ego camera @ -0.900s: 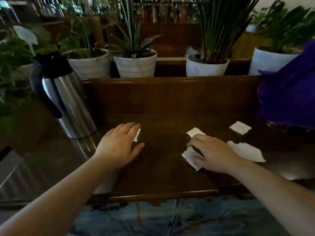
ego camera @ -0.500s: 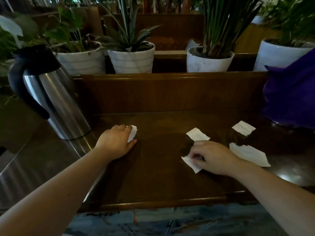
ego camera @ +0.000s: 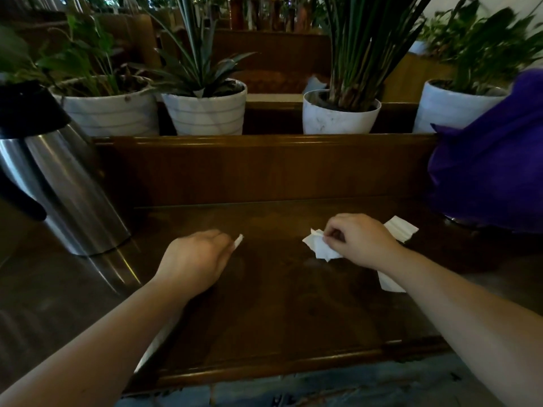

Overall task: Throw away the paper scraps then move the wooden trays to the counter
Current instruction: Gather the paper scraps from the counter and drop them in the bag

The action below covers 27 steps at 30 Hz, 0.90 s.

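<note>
A dark wooden tray with a raised rim lies in front of me. My left hand is closed on a small white paper scrap whose tip sticks out past the fingers, over the tray's left part. My right hand pinches a bunch of white scraps over the tray's right part. Another white scrap lies just behind that hand. One more scrap shows under my right forearm, partly hidden.
A steel jug with a black top stands at the left on a metal surface. A purple cloth bundle sits at the right. Behind a high wooden back panel stand several white plant pots.
My right hand has gathered the scraps near it and moved back and right, lifting them. My left hand has closed tighter on its scrap. The camera has moved closer.
</note>
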Available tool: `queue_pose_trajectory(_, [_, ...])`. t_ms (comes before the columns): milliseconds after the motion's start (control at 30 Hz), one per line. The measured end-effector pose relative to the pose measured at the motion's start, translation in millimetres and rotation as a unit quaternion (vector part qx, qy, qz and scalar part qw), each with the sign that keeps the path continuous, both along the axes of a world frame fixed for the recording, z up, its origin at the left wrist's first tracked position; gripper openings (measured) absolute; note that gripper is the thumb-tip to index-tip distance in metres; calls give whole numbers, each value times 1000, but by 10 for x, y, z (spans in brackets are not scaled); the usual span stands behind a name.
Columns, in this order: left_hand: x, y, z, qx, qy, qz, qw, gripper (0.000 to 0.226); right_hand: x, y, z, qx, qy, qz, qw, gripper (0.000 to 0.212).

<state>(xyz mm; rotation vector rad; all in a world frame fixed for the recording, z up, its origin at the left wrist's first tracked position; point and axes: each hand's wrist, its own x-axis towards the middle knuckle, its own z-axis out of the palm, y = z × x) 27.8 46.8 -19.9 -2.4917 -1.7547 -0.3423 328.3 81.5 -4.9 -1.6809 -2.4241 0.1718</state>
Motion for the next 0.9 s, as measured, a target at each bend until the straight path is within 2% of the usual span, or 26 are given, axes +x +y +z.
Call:
queue_pose_trajectory(133, [112,-115,129,45,-38,-54,997,21,-41,134,-38,-26,-30,-40,998,15])
queue_pose_trajectory(300, [194,-193,108,60,-59,-93,992,31,-112,99,-147,-89,-76,-50,992,34])
queue_pose_trajectory(400, [250,-202,82,59,-60,-117,990,42,-91,29,-199,-70,-64,-63,993,26])
queue_pose_trajectory(667, [688,-149,195,62,-68,-178,980,46,417,-280,-27,6,4,-81,997,10])
queue_pose_trajectory(800, [1129,-143,254,48,-66,-207,975,45,918,-430,42,12,38,-95,995,11])
queue_pose_trajectory(900, [1491,-139,270,41,-57,-218,974,33,1224,-507,41,-13,62,-116,991,10])
